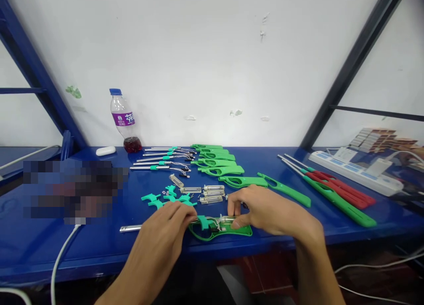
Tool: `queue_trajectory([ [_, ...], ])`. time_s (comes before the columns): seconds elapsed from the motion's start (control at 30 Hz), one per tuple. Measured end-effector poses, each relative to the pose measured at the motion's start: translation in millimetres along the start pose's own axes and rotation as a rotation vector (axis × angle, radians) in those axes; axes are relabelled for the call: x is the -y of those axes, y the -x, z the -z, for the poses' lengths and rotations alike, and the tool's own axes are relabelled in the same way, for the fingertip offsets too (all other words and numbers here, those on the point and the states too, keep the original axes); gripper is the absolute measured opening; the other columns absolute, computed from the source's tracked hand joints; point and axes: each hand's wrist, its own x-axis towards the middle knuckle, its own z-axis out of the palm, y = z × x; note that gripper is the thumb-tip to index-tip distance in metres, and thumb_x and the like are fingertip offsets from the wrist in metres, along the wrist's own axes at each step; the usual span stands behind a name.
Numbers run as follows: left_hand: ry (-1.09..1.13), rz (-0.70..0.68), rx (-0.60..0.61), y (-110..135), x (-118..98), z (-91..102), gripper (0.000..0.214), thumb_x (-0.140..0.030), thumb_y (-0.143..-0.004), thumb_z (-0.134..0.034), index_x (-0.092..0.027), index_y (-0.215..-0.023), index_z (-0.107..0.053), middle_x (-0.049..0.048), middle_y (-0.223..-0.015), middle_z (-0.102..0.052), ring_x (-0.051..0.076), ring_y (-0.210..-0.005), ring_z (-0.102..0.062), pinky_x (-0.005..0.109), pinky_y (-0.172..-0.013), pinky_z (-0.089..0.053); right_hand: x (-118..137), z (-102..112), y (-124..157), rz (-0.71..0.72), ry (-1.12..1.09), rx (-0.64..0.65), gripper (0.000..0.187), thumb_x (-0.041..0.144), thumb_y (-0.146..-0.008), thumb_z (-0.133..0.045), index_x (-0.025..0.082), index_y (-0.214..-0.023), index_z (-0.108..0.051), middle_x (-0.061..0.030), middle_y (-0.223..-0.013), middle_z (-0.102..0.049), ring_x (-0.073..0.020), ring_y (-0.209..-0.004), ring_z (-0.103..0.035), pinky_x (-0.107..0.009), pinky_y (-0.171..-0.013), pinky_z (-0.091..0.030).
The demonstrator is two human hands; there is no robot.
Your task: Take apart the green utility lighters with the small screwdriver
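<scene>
A half-built stick lighter lies at the table's front edge: an open green half-shell, a teal trigger, wires and a long metal tube. My left hand is closed over the joint between tube and shell, its fingertips beside the trigger. With thumb and fingers bent, my right hand pinches a clear fuel tank at the shell's handle end. Loose teal triggers and more clear tanks sit just behind the hands.
Metal tubes with wires and green half-shells lie in rows at the back. Closed lighters and a power strip are on the right. A bottle, a white case and a white cable are left.
</scene>
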Motion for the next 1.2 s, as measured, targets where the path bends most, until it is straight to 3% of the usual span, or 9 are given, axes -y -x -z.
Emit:
queue_trajectory([
  [0.17, -0.105, 0.148, -0.028, -2.0, 34.2, 29.7, 0.030, -0.040, -0.106, -0.046, -0.025, -0.097, -0.071, 0.0031, -0.093, -0.077, 0.025, -0.085, -0.073, 0.034, -0.076, -0.053, 0.9, -1.1, 0.8, -0.002, -0.006, -0.023, 0.012, 0.027, -0.080, -0.084, 0.025, -0.086, -0.073, 0.0039, -0.088, -0.074, -0.0184, -0.087, -0.064, -0.027, -0.067, -0.035],
  [0.33, -0.176, 0.276, 0.116, 2.1, 54.6, 45.1, 0.030, -0.040, -0.100, -0.047, -0.028, -0.094, -0.074, 0.0061, -0.094, -0.079, 0.029, -0.080, -0.074, 0.036, -0.067, -0.052, 2.9, -0.8, 1.0, 0.009, -0.027, -0.027, 0.011, 0.026, -0.081, -0.084, 0.024, -0.084, -0.073, 0.0033, -0.086, -0.074, -0.0180, -0.084, -0.064, -0.027, -0.066, -0.037],
  [0.47, -0.177, 0.263, 0.173, 3.7, 50.1, 40.9, 0.029, -0.034, -0.098, -0.046, -0.028, -0.086, -0.072, 0.0052, -0.086, -0.077, 0.028, -0.075, -0.074, 0.034, -0.061, -0.050, 3.8, -0.2, 0.4, 0.019, -0.030, -0.018, 0.011, 0.024, -0.081, -0.084, 0.024, -0.083, -0.073, 0.0037, -0.085, -0.074, -0.0173, -0.081, -0.065, -0.027, -0.065, -0.038],
  [0.63, -0.293, 0.267, 0.230, 5.0, 45.4, 34.8, 0.033, -0.027, -0.100, -0.041, -0.025, -0.091, -0.073, 0.0074, -0.091, -0.076, 0.029, -0.077, -0.074, 0.034, -0.058, -0.050, 4.8, -1.1, 0.3, 0.039, -0.009, -0.025, 0.010, 0.023, -0.083, -0.083, 0.023, -0.083, -0.073, 0.0044, -0.083, -0.074, -0.0163, -0.079, -0.064, -0.027, -0.064, -0.036],
  [0.77, -0.262, 0.151, 0.079, 1.8, 26.0, 27.1, 0.033, -0.031, -0.105, -0.043, -0.024, -0.100, -0.074, 0.0079, -0.099, -0.075, 0.029, -0.083, -0.072, 0.036, -0.064, -0.054, 6.5, -1.6, 2.5, 0.079, 0.030, -0.061, 0.009, 0.024, -0.086, -0.081, 0.024, -0.082, -0.074, 0.0044, -0.082, -0.074, -0.0166, -0.081, -0.064, -0.027, -0.066, -0.035],
  [0.9, -0.011, -0.025, -0.004, -0.9, -2.6, 8.7, 0.023, -0.026, -0.107, -0.049, -0.025, -0.115, -0.071, 0.0043, -0.108, -0.074, 0.024, -0.097, -0.068, 0.041, -0.091, -0.055, 11.4, -1.4, 7.0, 0.064, 0.037, -0.107, 0.007, 0.025, -0.090, -0.078, 0.024, -0.086, -0.072, 0.0037, -0.085, -0.074, -0.0175, -0.082, -0.063, -0.028, -0.066, -0.034],
  [1.03, 0.101, -0.076, -0.044, 1.0, -13.3, -7.5, 0.025, -0.018, -0.106, -0.054, -0.025, -0.125, -0.067, 0.0053, -0.114, -0.071, 0.023, -0.102, -0.065, 0.041, -0.093, -0.054, 16.3, -1.0, 12.5, 0.075, 0.072, -0.161, 0.010, 0.033, -0.093, -0.076, 0.025, -0.093, -0.070, 0.0010, -0.091, -0.074, -0.0207, -0.087, -0.064, -0.029, -0.069, -0.037],
  [1.2, 0.141, -0.077, -0.113, 3.6, -8.6, -14.1, 0.021, -0.013, -0.105, -0.056, -0.023, -0.119, -0.066, 0.0040, -0.105, -0.070, 0.020, -0.094, -0.065, 0.037, -0.088, -0.054, 21.0, -1.3, 16.5, 0.150, 0.065, -0.187, 0.009, 0.033, -0.096, -0.073, 0.026, -0.094, -0.068, 0.0019, -0.090, -0.074, -0.0205, -0.088, -0.065, -0.029, -0.072, -0.038],
])
